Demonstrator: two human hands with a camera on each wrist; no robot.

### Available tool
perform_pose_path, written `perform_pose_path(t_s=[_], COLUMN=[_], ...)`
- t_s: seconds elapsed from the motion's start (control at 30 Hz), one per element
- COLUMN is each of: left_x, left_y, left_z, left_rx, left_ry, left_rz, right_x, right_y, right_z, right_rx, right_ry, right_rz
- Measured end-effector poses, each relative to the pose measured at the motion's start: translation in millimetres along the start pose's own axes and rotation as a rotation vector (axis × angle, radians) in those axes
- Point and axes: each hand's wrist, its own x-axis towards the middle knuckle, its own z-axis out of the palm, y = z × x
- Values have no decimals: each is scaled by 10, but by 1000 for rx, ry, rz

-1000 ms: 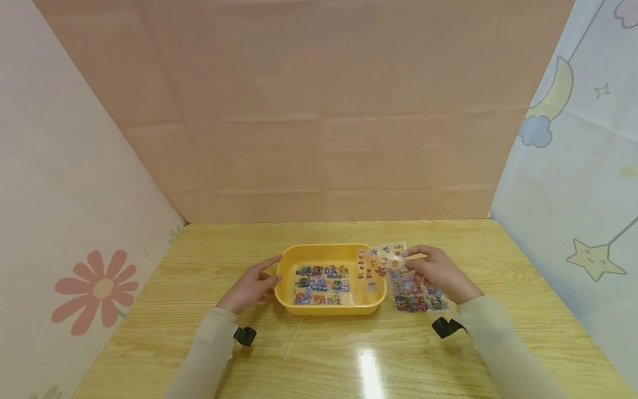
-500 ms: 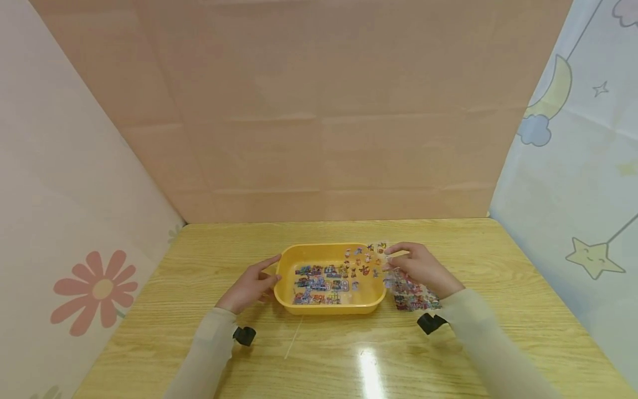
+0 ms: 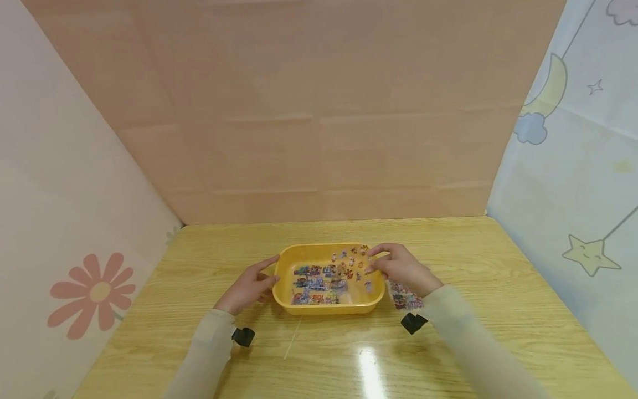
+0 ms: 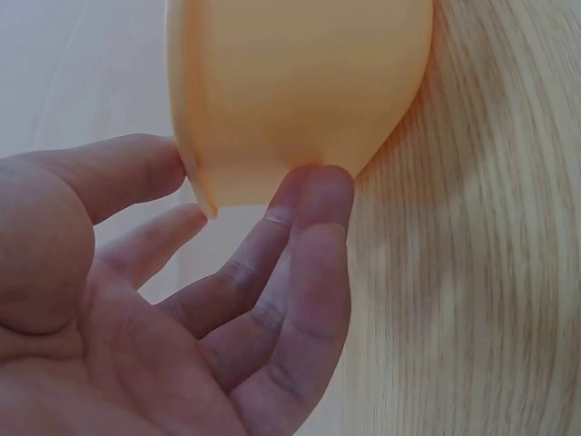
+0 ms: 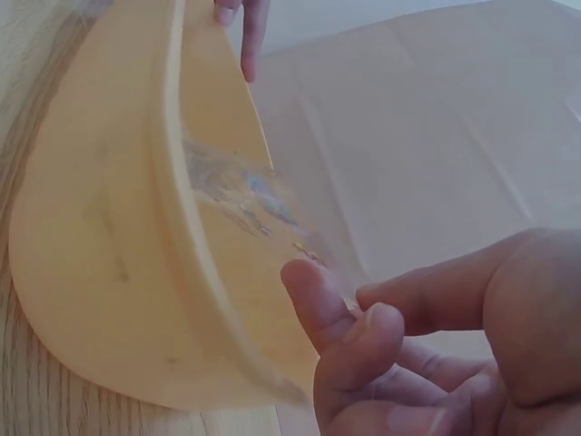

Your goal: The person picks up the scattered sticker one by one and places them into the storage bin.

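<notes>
A yellow plastic tub (image 3: 326,310) stands on the table in the head view. My left hand (image 3: 248,287) holds its left end; in the left wrist view the thumb is at the rim and curled fingers (image 4: 320,204) press against the outer wall. My right hand (image 3: 405,270) pinches a clear sticker sheet (image 3: 350,260) with small cartoon figures between thumb and fingertips. The sheet hangs over the tub's right part. Inside the tub lies a clear sheet with colourful prints (image 3: 314,285). Another printed sheet (image 3: 407,300) lies right of the tub, partly hidden under my right hand.
The wood-grain table (image 3: 219,238) reaches to a pinkish-brown backdrop (image 3: 319,138). Patterned white panels stand left and right. Each wrist carries a black strap piece (image 3: 413,322). A thin pale strip (image 3: 293,339) lies in front of the tub.
My right hand has moved left, carrying the sticker sheet from the tub's right edge to above its inside. The left hand stays on the tub's left end.
</notes>
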Motion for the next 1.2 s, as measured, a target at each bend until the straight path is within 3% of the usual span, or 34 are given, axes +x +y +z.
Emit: perform_pose_path(t_s=[0.57, 1.2], left_x=[3, -19], left_y=[13, 63], left_z=[9, 42], left_rx=[25, 27], left_ry=[30, 36], left_rz=[-21, -26], right_x=[88, 93], right_y=[-88, -129], right_z=[259, 318], right_rx=[-50, -92], right_ry=[-1, -25], right_rz=[46, 68])
